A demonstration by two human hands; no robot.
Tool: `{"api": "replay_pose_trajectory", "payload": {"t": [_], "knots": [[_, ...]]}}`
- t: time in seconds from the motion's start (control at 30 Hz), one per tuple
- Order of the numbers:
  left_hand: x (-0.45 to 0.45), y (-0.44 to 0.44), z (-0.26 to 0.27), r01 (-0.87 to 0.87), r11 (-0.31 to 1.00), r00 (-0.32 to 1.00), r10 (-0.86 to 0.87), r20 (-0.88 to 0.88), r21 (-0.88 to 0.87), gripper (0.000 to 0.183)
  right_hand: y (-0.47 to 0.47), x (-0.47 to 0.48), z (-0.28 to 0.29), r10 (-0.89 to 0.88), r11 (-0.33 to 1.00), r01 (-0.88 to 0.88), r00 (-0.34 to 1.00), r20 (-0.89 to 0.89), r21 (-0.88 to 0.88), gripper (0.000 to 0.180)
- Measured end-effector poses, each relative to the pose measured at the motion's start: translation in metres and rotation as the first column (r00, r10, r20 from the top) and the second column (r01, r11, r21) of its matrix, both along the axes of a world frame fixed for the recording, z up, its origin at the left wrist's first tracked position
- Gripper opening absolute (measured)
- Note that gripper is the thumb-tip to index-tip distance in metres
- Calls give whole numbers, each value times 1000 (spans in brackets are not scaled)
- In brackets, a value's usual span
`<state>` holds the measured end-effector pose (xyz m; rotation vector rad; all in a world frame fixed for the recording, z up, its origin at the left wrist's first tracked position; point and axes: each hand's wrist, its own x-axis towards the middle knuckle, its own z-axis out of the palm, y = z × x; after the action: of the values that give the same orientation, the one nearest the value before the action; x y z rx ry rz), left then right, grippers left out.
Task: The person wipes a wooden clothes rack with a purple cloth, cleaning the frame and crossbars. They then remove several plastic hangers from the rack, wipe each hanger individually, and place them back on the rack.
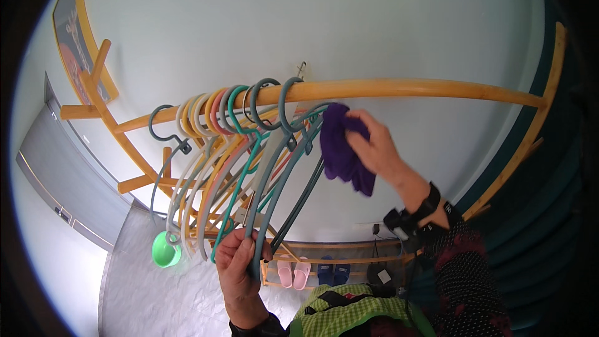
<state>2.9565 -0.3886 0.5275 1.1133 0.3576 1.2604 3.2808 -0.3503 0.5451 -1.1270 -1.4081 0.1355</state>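
Observation:
Several plastic clothes hangers in teal, yellow, pink, white and grey-blue hang from a wooden rail (402,88). My left hand (241,262) grips the near lower end of a grey-blue hanger (264,185) whose hook is around the rail. My right hand (372,142) holds a crumpled purple cloth (344,150) below the rail, beside the far ends of the grey-blue hangers. A green plastic hanger (241,173) hangs just left of the grey-blue ones. The fingertips of my right hand are partly hidden by the cloth.
The rail belongs to a wooden rack with pegs (96,112) at the left. Below stand pink slippers (293,274) and dark blue slippers (333,274) on a low shelf. A green basin (166,249) is on the floor. A framed picture (77,40) hangs upper left; a dark teal curtain is at right.

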Motion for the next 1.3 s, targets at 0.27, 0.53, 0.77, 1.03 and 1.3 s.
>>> {"api": "replay_pose_trajectory", "payload": {"t": [0.27, 0.53, 0.77, 1.03, 1.3], "knots": [[5, -5, -3, -91, 996, 996, 90, -11, -14, 22, -79, -127, -25, 135, 941, -261, 874, 466, 216, 48], [7, -6, -2, -29, 999, 999, 30, -40, 27, 23, -33, -65, -43, -113, 990, 65, 902, 417, 128, 45], [7, -7, -3, -25, 999, 998, 27, -51, 39, 22, -16, -26, -27, -147, 989, 142, 979, 138, 48, 39], [1, -5, -7, -226, 974, 969, 227, -96, 22, 18, -71, -113, -9, 352, 930, -363, 825, 443, -62, 46], [-3, -9, -10, -301, 952, 946, 306, -107, 64, 21, -62, -94, -1, 360, 933, -349, 881, 306, -92, 45]]}}
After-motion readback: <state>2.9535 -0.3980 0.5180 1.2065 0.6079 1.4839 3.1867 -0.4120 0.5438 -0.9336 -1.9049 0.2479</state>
